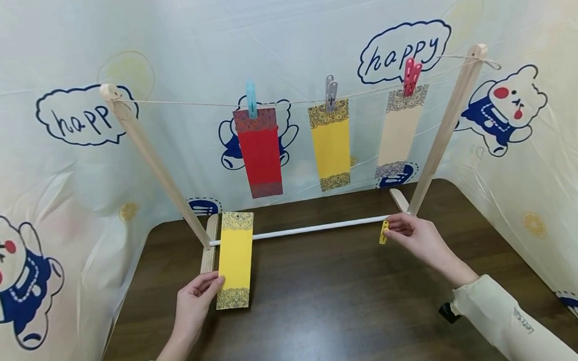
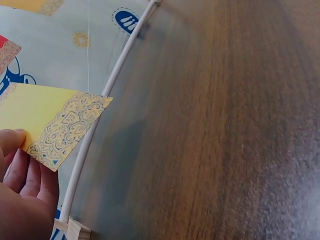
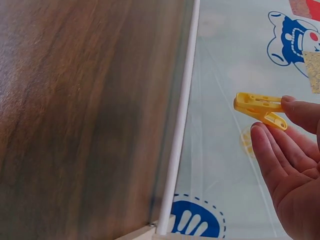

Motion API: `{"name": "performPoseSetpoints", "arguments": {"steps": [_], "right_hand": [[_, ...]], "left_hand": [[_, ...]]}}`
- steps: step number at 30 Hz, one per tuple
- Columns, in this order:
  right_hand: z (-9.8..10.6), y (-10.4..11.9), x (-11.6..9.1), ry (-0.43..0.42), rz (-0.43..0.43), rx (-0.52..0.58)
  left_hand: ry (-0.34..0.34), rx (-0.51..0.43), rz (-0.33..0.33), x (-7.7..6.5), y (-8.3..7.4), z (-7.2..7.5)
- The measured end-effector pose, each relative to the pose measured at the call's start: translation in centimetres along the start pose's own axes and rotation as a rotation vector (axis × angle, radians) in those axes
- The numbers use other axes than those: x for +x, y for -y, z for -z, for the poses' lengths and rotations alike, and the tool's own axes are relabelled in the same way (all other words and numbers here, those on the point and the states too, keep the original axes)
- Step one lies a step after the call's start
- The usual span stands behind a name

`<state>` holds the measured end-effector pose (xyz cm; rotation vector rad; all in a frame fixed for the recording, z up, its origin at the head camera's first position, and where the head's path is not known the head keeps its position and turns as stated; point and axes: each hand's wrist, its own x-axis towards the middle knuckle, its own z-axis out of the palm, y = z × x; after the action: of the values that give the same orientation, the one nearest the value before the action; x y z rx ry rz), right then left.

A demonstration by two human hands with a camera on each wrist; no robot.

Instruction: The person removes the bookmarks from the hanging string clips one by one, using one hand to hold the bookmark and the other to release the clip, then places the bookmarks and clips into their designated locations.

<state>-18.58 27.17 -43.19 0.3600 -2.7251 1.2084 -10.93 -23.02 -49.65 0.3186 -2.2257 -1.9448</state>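
Note:
My left hand (image 1: 196, 300) pinches the left edge of a yellow card (image 1: 236, 258) with patterned bands at both ends. The card is upright in front of the rack's left foot, and a small hole shows near its top. In the left wrist view, thumb and fingers grip the card (image 2: 42, 107) near one patterned end. At the right, my right hand (image 1: 419, 239) pinches a yellow clothespin (image 1: 384, 233) by its handle ends. The right wrist view shows the clothespin (image 3: 257, 105) between thumb and fingertips, apart from any card.
A string (image 1: 179, 103) spans two wooden posts (image 1: 155, 165). A blue clip (image 1: 251, 100) holds a red card, a grey clip (image 1: 331, 92) a yellow card, a red clip (image 1: 411, 77) a beige card. A white rod (image 1: 320, 227) joins the posts above the brown table (image 1: 314, 308).

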Motion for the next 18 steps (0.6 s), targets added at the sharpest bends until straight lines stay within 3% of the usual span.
{"name": "performPoseSetpoints", "arguments": {"steps": [8,18], "right_hand": [[-0.1,-0.9,0.1,0.013,0.001,-0.017],[-0.4,-1.6,0.0,0.027,0.000,-0.035]], "left_hand": [[-0.004,0.046,0.056,-0.1,0.3,0.3],[0.038,0.100,0.102,-0.5,0.5,0.6]]}}
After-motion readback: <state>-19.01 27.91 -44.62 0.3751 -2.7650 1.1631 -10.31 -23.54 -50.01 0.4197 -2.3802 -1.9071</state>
